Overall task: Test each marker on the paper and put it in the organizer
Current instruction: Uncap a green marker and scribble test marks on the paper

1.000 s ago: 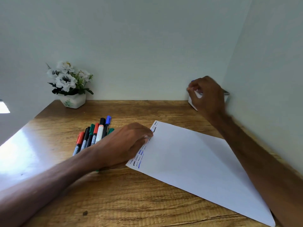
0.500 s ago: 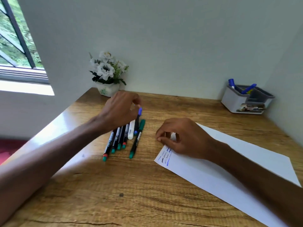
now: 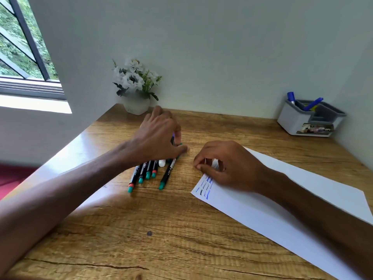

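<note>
I take the sheet of paper (image 3: 282, 201) as the reference landmark. It lies flat on the wooden desk (image 3: 161, 239), with short blue and black test strokes (image 3: 205, 187) along its near-left end.

My right hand (image 3: 228, 166) rests on that end of the paper, fingers curled and thumb meeting the fingertips; I see nothing gripped in it.

Left of the paper, just beside its marked end, lies the row of markers (image 3: 149, 172), side by side, with green and red end caps pointing toward me. One marker (image 3: 167, 174) lies slightly apart from the row, on the side closer to the paper.

My left hand (image 3: 159, 138) is over the far ends of the markers, fingers bent down onto them. The hand hides the contact, so I cannot tell whether it is clamped on any marker.

The two hands are apart, separated by bare desk.

Beyond the paper, in the far right corner by the wall, stands the grey organizer (image 3: 296, 122). Two blue markers (image 3: 311, 104) stand in its rear compartment.

Far left of the paper, against the back wall, stands a pot of white flowers (image 3: 136, 87).
</note>
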`<state>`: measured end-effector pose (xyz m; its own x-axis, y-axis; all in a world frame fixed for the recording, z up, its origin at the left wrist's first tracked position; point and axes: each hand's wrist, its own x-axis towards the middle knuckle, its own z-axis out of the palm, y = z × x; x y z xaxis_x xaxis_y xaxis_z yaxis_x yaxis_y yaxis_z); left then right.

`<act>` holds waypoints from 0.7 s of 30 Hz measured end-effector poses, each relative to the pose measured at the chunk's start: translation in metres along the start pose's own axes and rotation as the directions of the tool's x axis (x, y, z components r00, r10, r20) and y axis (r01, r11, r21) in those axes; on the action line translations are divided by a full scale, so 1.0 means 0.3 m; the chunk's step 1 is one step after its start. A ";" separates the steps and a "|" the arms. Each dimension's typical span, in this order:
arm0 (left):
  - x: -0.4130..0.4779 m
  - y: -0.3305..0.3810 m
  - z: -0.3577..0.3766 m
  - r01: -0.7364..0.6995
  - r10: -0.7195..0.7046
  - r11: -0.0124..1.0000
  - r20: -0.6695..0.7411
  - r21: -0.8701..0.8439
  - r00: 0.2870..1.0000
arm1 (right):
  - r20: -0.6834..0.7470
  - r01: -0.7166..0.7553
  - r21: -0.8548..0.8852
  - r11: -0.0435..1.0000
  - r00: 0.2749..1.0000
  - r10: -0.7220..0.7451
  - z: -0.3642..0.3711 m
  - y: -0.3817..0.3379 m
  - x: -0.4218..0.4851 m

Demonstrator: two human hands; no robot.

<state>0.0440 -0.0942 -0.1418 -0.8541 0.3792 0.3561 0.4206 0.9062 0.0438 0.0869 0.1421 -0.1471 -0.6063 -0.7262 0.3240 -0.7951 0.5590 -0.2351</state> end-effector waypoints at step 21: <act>-0.021 0.112 -0.049 0.112 -0.312 0.691 -0.154 -0.714 0.937 | -0.117 -0.255 0.635 0.729 0.901 0.418 -0.014 0.043 0.000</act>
<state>0.0680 -0.0689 -0.1287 -0.8846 0.0437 0.4643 0.4132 0.5351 0.7368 0.0768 0.1511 -0.1462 -0.8772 -0.3738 0.3012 -0.4315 0.3391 -0.8359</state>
